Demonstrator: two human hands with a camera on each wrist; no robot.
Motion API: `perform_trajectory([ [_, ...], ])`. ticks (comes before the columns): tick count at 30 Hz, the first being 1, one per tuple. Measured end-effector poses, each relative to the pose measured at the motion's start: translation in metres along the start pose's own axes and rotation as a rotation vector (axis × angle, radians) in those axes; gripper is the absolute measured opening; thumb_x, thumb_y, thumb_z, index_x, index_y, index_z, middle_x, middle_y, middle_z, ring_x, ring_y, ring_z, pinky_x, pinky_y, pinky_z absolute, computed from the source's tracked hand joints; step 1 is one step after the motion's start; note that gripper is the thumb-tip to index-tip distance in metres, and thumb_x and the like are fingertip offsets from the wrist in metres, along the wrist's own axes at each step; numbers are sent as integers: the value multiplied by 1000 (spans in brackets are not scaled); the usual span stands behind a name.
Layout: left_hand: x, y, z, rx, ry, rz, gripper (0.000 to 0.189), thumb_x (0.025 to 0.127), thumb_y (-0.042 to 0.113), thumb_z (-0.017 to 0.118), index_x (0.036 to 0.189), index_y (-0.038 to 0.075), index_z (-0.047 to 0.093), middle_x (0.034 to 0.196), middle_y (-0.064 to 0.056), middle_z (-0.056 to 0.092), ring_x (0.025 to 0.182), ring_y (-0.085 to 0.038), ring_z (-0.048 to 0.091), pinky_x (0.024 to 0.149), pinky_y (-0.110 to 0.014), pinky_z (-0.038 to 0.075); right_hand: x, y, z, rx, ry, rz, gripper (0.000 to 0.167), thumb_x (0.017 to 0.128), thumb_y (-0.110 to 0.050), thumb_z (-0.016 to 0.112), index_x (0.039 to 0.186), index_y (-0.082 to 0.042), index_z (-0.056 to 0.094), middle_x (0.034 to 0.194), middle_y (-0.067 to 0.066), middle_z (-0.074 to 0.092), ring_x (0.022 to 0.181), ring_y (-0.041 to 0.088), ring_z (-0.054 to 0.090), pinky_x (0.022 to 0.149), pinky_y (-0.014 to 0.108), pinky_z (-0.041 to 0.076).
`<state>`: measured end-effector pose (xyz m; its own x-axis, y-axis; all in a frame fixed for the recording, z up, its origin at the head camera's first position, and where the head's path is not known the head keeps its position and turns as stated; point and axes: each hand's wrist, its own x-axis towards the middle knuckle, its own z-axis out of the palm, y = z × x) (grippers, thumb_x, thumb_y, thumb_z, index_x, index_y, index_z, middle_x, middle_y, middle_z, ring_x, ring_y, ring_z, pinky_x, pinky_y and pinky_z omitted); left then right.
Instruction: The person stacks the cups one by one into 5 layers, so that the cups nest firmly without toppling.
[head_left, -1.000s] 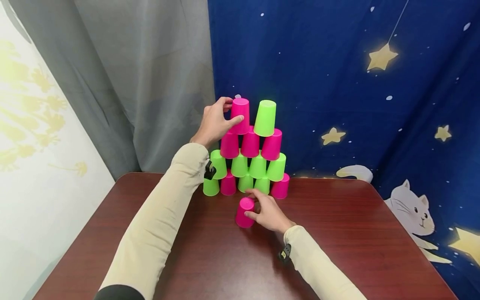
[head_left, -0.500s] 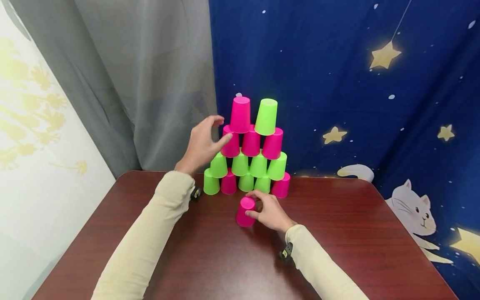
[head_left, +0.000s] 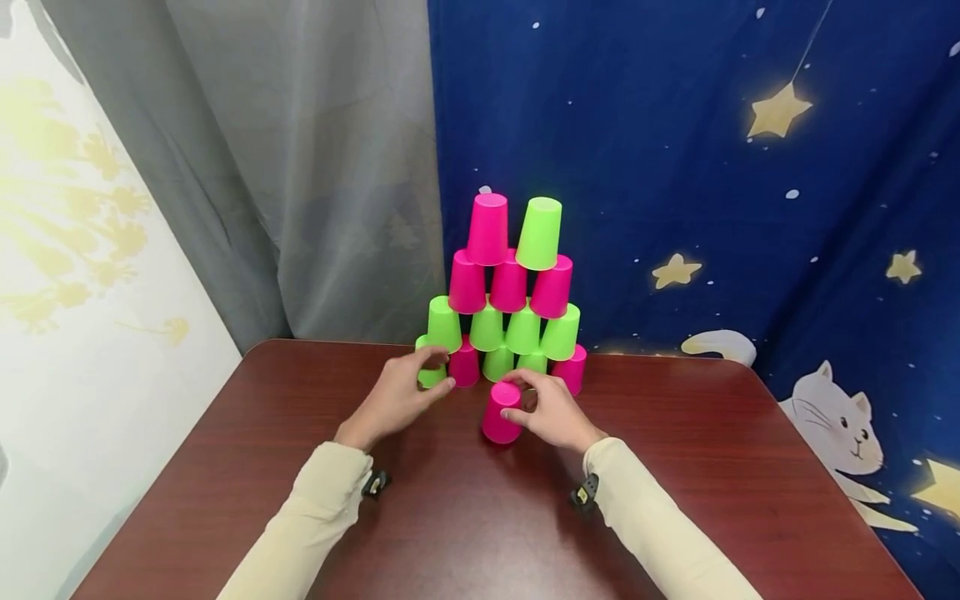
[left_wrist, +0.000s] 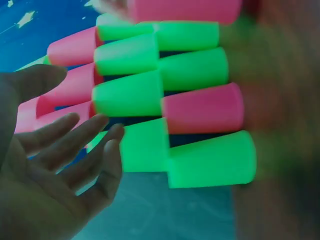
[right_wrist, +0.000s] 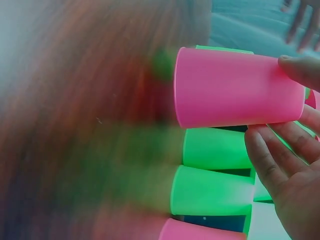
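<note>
In the head view, my right hand point(head_left: 555, 412) holds a pink cup point(head_left: 500, 417) upside down in front of the stack, at or just above the tabletop. The right wrist view has the thumb on one side of this cup point(right_wrist: 235, 87) and fingers on the other. My left hand point(head_left: 397, 396) hovers with fingers spread, holding nothing, near the stack's lower left corner. Upside-down cups form the stepped stack. Its top tier has a pink cup point(head_left: 488, 229) and a green cup point(head_left: 539, 233) set apart. Below come a pink tier, a green tier and a mixed bottom tier, partly hidden by my hands.
The brown wooden table point(head_left: 300, 500) extends on both sides of the stack. Right behind its far edge hang a grey curtain point(head_left: 352, 167) and a blue curtain point(head_left: 637, 150) with stars and a cat. A pale patterned wall point(head_left: 97, 358) stands at the left.
My left hand has let go of the top-tier pink cup and come down to the lower left of the stack. The right hand stays at its pink cup, and the stack stands unchanged.
</note>
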<state>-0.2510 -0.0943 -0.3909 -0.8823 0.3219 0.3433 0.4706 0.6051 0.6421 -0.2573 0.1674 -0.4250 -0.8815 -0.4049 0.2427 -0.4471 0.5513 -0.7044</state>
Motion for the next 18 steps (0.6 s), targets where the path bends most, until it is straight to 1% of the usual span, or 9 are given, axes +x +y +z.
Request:
perform_trajectory([
  [2,-7,-2,8,-6,-36,-17,44,92,21,72,131,5,61,123,-11,71,111,-26,70,91,-40,59,1,-1,-4,2,5,-6,45,81,-12,83,122,-8,65,111,6,73,96,22,70,84,40,61],
  [4,-15,-4,16,-6,-62,-32,41,91,20,72,129,7,62,121,-10,72,110,-25,70,94,-41,57,3,-3,-8,-12,6,-5,44,81,-13,83,121,-10,65,111,5,73,100,22,69,85,44,61],
  [7,-25,-5,25,25,-99,-56,38,91,23,72,126,11,64,118,-7,73,110,-24,69,96,-44,54,6,-5,-15,-46,4,-9,43,81,-16,83,121,-12,66,111,3,73,102,21,67,85,46,60],
  [10,-34,-5,33,23,-137,-63,34,92,22,72,123,11,65,117,-8,73,113,-26,68,97,-45,53,9,-10,-24,-73,-10,-8,43,82,-19,83,121,-14,66,111,1,72,101,19,66,83,44,60],
  [13,-44,-5,40,9,-177,-72,32,93,22,71,122,12,65,116,-8,73,112,-25,68,96,-44,54,13,-18,-36,-68,-34,-5,45,82,-21,83,123,-13,65,111,4,72,95,19,67,78,37,60],
  [16,-54,-4,46,-31,-213,-79,30,94,20,70,121,9,65,115,-9,72,109,-23,70,93,-44,56,19,-28,-50,-45,-59,9,48,82,-23,83,125,-12,64,110,6,71,88,20,69,71,30,58],
  [18,-59,-3,48,-63,-236,-72,29,94,18,69,121,6,65,113,-10,73,106,-22,71,91,-43,58,25,-37,-62,-45,-68,2,49,82,-23,83,126,-12,64,112,7,71,90,21,69,72,28,58],
])
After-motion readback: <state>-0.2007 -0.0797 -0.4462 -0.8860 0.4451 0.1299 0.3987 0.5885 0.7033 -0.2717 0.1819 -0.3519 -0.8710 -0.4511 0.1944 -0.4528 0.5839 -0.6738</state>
